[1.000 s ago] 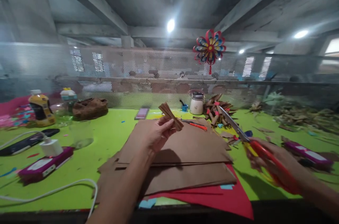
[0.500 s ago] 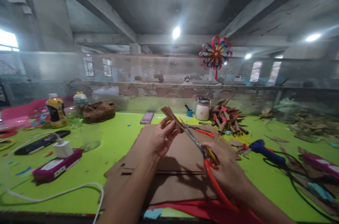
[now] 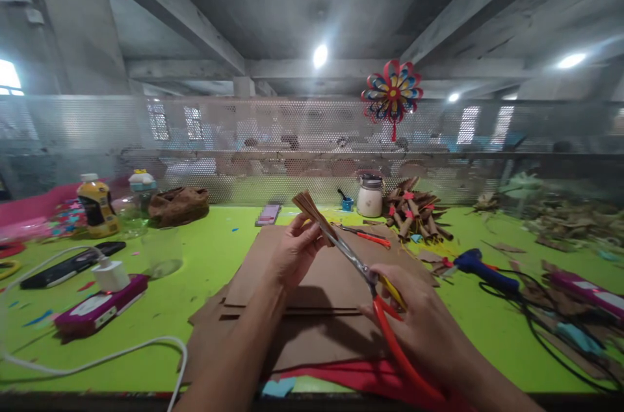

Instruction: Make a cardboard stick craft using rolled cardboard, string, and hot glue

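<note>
Pinched in my left hand (image 3: 297,253) is a small stack of brown paper strips (image 3: 312,209), tilted up and to the left. My right hand (image 3: 419,308) grips scissors (image 3: 355,259) by their handles, one red-orange loop and a yellow part showing. The blades point up and left and lie along the strips' edge near my left fingertips; whether they are cutting cannot be made out. Beneath both hands lie stacked sheets of brown paper (image 3: 302,347). A second pair of scissors with red-orange handles (image 3: 374,238) rests at the far edge of the sheets.
A pile of rolled brown paper pieces (image 3: 414,214) stands behind, beside a white jar (image 3: 369,196). To the right lies a blue glue gun (image 3: 487,271) with its black cable. At left are a purple power strip (image 3: 100,308), a white cable, a clear cup (image 3: 163,256) and a yellow bottle (image 3: 97,207).
The scissor blades have closed up and now lie against the strips, where they stood apart before. The whole view has shifted slightly.
</note>
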### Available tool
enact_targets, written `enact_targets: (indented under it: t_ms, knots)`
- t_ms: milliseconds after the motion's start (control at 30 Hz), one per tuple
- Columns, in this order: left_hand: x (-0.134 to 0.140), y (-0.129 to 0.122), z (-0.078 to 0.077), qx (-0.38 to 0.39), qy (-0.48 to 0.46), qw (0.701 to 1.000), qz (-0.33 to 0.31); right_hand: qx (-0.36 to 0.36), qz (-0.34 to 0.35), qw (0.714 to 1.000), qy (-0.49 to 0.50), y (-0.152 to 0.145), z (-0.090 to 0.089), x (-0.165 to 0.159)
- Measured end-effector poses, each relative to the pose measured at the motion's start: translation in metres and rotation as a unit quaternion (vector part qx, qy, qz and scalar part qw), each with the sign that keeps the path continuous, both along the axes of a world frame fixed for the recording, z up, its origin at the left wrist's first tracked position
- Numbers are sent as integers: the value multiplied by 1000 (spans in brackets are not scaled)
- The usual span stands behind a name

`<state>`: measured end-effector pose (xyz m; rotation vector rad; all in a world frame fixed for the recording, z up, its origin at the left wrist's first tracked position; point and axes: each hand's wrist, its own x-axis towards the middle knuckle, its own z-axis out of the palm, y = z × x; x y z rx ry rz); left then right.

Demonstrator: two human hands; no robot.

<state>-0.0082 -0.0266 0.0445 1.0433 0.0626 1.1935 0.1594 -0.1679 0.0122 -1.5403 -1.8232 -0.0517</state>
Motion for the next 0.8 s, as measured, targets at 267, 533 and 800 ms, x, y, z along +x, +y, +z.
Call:
enact_targets:
  t_ms: [267,533,800]
  knots:
    - [-1,1,-2,17,11,1000,-9,-3,-2,1000,11,-4,2,-3]
    - [1,-3,0,25,18,999,-17,-9,-13,1000,19,-5,1,-4]
    - [2,-4,0,1,10,1000,-12,10,-12,1000,-1,-7,2,-3]
